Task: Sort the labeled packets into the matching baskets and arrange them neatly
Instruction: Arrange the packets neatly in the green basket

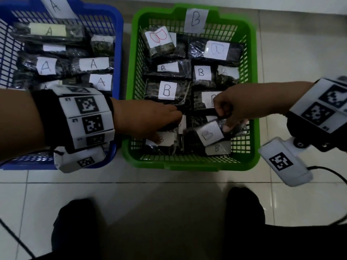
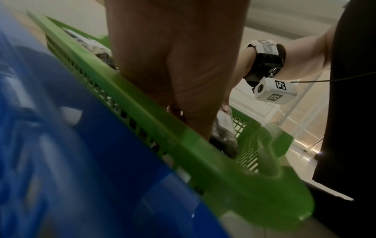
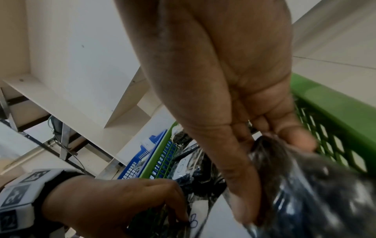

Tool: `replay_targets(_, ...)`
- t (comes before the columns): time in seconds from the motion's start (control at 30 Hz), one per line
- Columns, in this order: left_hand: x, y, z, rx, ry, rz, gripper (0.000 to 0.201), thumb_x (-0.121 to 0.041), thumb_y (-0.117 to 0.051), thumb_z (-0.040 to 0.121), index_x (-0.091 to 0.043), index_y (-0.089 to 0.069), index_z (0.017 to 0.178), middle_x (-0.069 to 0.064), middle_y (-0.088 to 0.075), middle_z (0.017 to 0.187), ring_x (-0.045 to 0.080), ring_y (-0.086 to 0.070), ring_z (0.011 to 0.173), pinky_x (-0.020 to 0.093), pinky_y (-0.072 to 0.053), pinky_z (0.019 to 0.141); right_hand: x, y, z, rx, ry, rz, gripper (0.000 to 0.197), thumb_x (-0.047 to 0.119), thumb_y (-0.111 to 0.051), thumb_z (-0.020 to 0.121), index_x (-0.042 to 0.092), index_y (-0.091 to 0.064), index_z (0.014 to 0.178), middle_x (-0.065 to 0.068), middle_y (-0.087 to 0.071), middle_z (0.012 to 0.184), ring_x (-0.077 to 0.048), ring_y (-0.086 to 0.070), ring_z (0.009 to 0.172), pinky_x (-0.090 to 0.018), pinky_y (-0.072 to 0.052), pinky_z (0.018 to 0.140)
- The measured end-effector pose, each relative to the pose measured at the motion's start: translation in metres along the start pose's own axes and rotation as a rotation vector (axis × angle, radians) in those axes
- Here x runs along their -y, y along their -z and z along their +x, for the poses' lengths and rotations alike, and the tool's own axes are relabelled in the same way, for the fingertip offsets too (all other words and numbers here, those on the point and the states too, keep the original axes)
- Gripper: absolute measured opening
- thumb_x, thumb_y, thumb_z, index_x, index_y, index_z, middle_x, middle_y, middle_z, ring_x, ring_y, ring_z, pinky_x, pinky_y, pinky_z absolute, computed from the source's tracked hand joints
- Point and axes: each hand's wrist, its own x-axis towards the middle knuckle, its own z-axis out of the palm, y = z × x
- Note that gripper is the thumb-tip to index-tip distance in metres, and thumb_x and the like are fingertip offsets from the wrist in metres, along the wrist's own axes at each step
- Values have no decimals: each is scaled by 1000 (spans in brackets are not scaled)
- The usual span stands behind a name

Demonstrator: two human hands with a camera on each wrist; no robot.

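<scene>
The green basket [image 1: 189,166] with a "B" tag holds several dark packets with white "B" labels. My right hand [image 1: 225,119] pinches one such B packet [image 1: 208,135] between thumb and fingers; it hangs tilted above the basket's front right part. The right wrist view shows this shiny packet [image 3: 305,185] close up under the thumb. My left hand [image 1: 165,126] reaches into the basket's front left, its thumb and fingers touching another B packet [image 1: 165,138] that lies there; their tips press its label [image 3: 195,207]. The blue basket [image 1: 118,53], tagged "A", holds several A packets.
Both baskets stand side by side on a pale tiled floor [image 1: 169,194], their rims [image 2: 162,120] nearly touching. My two feet in dark socks [image 1: 75,222] are just in front. A black cable [image 1: 330,173] trails from the right wrist camera.
</scene>
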Motion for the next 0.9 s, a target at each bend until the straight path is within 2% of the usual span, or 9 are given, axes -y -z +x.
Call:
replay_targets(0.13,-2,0,1,-5,-36,173,60,-48,-60,85,-19,-34,131,0,-44,128,17,-49,107,31,-44,90,2,-1,-2,64,15,25,31,32,-76,75,21,-51,88,2,-63,81,-14,-66,65,-25,-45,56)
replay_targets(0.27,1,7,1,-8,-48,381,59,-58,-51,86,-20,-41,130,-1,-49,127,17,-49,111,31,-40,93,13,-29,2,118,47,-168,33,32,-76,75,23,-50,94,11,-52,80,-5,-49,68,-22,-39,55)
replay_targets(0.4,16,37,4,-449,-126,307,39,-47,-44,86,-19,-60,109,5,-59,106,23,-56,94,39,-46,81,17,-36,2,66,71,-224,33,34,-75,76,23,-47,88,13,-43,75,0,-38,65,-15,-32,53)
replay_targets(0.47,31,52,6,-645,57,243,36,-36,-49,88,-13,-55,115,13,-55,112,31,-53,101,45,-42,87,19,-38,2,25,97,-253,29,34,-74,78,19,-52,91,10,-44,76,-4,-41,66,-12,-29,50)
replay_targets(0.5,41,59,8,-681,181,231,39,-33,-50,89,-11,-52,120,18,-52,117,35,-50,107,47,-38,91,21,-39,2,9,106,-261,30,33,-73,78,15,-55,94,9,-44,77,-7,-44,70,-11,-28,49)
replay_targets(0.57,64,68,10,-628,344,215,50,-29,-49,89,-10,-42,135,24,-43,132,41,-41,120,51,-33,98,22,-41,2,-9,102,-259,32,31,-74,77,12,-57,97,8,-42,76,-10,-46,74,-12,-29,49)
replay_targets(0.7,90,75,9,-313,354,234,78,-10,-58,86,-27,-18,150,18,-11,156,39,-16,140,54,-23,107,22,-41,2,-38,84,-214,33,29,-77,75,14,-53,91,10,-42,72,-5,-41,65,-15,-30,47)
replay_targets(0.83,83,79,7,-402,326,240,72,-4,-63,83,-24,-33,145,20,-27,148,42,-28,129,53,-32,100,22,-42,2,-17,79,-198,34,30,-76,75,11,-58,97,5,-54,81,-7,-47,67,-14,-33,48)
replay_targets(0.9,78,83,-1,-472,331,262,66,-18,-67,82,-20,-38,141,20,-35,141,40,-31,126,52,-29,98,22,-42,4,-16,84,-190,35,30,-76,76,9,-60,98,-2,-62,91,-12,-54,76,-15,-34,49)
